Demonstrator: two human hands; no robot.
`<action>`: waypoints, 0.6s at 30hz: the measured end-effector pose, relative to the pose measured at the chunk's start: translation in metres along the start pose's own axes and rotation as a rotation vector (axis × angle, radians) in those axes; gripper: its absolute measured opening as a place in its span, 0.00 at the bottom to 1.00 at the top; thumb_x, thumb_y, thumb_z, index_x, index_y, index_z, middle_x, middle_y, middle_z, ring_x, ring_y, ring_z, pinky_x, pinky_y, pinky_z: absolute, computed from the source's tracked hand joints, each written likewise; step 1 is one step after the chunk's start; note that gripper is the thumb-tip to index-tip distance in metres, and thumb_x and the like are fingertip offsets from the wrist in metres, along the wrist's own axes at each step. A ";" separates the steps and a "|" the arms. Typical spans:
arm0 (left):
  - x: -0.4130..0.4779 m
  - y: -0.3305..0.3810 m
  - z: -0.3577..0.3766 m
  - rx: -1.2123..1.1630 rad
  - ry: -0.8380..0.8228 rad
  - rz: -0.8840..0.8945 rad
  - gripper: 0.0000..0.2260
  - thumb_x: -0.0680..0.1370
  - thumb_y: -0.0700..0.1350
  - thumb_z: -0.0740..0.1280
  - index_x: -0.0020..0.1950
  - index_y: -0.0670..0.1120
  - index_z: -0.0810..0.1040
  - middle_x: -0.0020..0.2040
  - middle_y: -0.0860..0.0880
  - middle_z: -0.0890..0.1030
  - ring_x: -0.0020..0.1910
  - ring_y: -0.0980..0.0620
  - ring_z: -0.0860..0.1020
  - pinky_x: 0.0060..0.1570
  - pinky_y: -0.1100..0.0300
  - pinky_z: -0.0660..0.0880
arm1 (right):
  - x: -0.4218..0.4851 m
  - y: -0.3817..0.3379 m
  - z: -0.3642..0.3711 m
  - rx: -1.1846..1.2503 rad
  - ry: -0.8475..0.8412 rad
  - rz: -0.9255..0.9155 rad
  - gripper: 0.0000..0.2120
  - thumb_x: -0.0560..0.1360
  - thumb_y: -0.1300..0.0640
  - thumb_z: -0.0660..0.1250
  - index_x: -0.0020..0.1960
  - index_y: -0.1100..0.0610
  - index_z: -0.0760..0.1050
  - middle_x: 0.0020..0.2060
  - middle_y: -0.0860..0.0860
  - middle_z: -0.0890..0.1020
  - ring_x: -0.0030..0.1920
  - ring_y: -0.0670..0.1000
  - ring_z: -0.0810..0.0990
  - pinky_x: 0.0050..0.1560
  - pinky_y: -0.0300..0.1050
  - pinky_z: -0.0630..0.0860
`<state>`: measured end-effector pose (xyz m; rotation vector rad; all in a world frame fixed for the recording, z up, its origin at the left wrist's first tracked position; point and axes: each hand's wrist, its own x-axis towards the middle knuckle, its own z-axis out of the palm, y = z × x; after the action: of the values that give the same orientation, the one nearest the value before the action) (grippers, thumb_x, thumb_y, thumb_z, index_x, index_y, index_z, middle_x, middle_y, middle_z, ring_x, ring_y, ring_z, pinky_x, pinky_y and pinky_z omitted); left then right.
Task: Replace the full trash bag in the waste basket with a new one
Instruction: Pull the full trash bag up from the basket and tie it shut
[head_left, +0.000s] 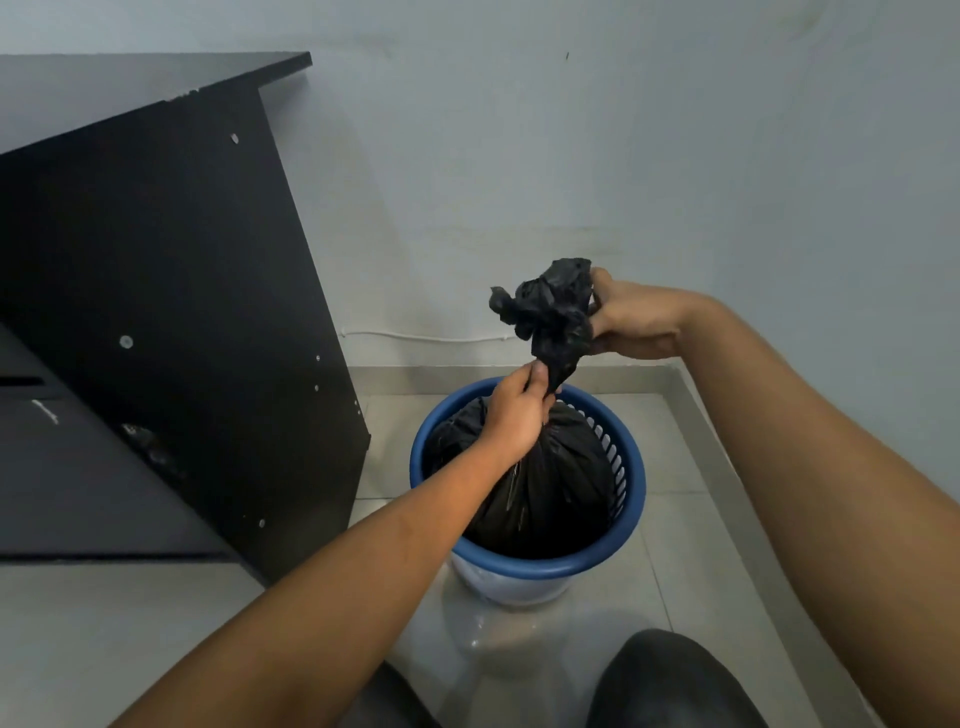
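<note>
Fingers of the left hand (514, 410) pinch the gathered neck of the black trash bag (540, 483) at frame centre; the right hand (631, 325) grips its bunched top just above. Bag body sits inside the blue-rimmed waste basket (524, 564) on tiled floor (675, 467), beside a dark desk (156, 291) at left.

One left hand (514, 413), one right hand (636, 325), one trash bag (550, 493), one waste basket (524, 565), one dark desk (156, 286).
</note>
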<state>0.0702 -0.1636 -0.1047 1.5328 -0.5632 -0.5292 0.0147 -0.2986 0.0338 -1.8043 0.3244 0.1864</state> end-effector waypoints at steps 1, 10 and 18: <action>0.002 0.003 -0.001 -0.062 -0.013 -0.027 0.15 0.85 0.46 0.54 0.43 0.45 0.74 0.32 0.49 0.71 0.29 0.54 0.67 0.33 0.59 0.65 | -0.001 0.000 -0.005 -0.037 -0.039 -0.029 0.39 0.65 0.73 0.74 0.71 0.60 0.64 0.62 0.59 0.79 0.62 0.58 0.80 0.63 0.54 0.76; 0.002 0.018 0.001 -0.388 -0.163 -0.163 0.16 0.82 0.40 0.48 0.34 0.46 0.63 0.24 0.52 0.65 0.21 0.56 0.61 0.24 0.62 0.60 | 0.015 0.011 0.027 0.045 0.361 -0.173 0.11 0.72 0.65 0.70 0.54 0.60 0.79 0.52 0.61 0.84 0.54 0.60 0.83 0.57 0.60 0.80; -0.005 0.012 -0.004 -0.074 -0.039 -0.001 0.13 0.84 0.53 0.56 0.46 0.47 0.73 0.30 0.51 0.69 0.27 0.54 0.66 0.30 0.58 0.64 | 0.018 0.015 0.033 -0.461 0.906 -0.165 0.14 0.68 0.63 0.66 0.51 0.54 0.66 0.37 0.51 0.76 0.38 0.56 0.76 0.34 0.47 0.70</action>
<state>0.0682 -0.1575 -0.0923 1.4552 -0.5675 -0.5755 0.0286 -0.2727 0.0061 -2.2778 0.8093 -0.7552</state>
